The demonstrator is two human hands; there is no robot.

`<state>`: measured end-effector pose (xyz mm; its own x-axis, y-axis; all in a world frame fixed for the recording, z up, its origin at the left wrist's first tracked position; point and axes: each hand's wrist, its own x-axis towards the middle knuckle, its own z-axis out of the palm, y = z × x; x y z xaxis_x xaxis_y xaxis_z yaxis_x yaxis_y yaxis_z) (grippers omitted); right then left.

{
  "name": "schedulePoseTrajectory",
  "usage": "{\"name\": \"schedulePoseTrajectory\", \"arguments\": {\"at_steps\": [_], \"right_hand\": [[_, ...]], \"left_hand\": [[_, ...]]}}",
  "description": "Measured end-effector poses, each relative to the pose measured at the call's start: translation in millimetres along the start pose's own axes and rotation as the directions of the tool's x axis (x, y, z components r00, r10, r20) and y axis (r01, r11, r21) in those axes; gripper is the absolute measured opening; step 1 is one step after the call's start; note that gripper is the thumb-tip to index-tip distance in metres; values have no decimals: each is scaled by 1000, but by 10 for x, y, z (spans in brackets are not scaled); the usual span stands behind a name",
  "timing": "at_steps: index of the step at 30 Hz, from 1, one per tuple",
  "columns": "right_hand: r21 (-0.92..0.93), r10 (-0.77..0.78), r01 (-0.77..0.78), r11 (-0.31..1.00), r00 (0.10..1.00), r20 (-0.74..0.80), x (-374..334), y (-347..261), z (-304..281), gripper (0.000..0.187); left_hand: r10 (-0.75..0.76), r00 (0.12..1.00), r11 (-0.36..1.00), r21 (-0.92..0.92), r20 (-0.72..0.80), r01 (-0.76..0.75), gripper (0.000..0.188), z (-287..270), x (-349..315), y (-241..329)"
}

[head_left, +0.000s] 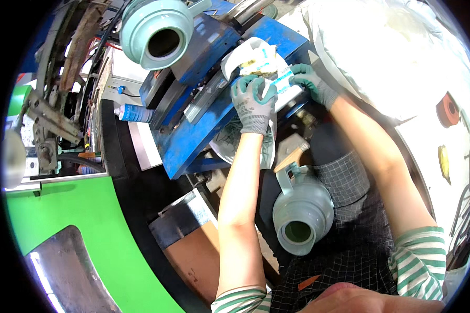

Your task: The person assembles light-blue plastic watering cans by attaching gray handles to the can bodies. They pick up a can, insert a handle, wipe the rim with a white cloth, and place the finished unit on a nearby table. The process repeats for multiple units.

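Both my hands wear grey gloves with green fingertips. In front of me they meet at a white packet with blue print (283, 79), lying open on a blue metal frame. My left hand (253, 101) has its fingers bent over the packet's near left edge. On the packet's right edge, my right hand (312, 84) is closed, its thumb mostly hidden. Something yellowish (258, 65) shows inside the white wrapping. A pale blue-green plastic jug body (304, 208) with a handle rests on my lap, its round mouth toward me.
Another pale blue-green jug body (156, 31) sits at the upper left above the blue metal frame (193, 143). A small blue bottle (136, 113) lies beside that frame. To the right are a large white plastic sheet (386, 62), a reddish-brown roll (447, 109) and a yellow item (444, 163). A green machine panel (125, 261) stands left.
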<state>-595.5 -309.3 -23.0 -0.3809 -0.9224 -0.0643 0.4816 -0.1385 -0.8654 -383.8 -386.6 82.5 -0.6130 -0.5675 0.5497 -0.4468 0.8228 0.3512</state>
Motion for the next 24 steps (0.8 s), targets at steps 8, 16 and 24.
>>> {"name": "schedulePoseTrajectory", "arguments": {"at_steps": [8,16,24], "right_hand": [[61,75,-73,995,996,-39,-199,-160,370,44],[186,143,-145,972,989,25,-192,-169,428,45],[233,137,-148,961,989,62,-258,-182,403,37]], "left_hand": [[-103,992,991,73,-71,108,31,165,10,-3],[-111,989,992,45,-97,116,32,186,44,-41],[-146,988,989,-27,-56,144,24,134,33,36]]}}
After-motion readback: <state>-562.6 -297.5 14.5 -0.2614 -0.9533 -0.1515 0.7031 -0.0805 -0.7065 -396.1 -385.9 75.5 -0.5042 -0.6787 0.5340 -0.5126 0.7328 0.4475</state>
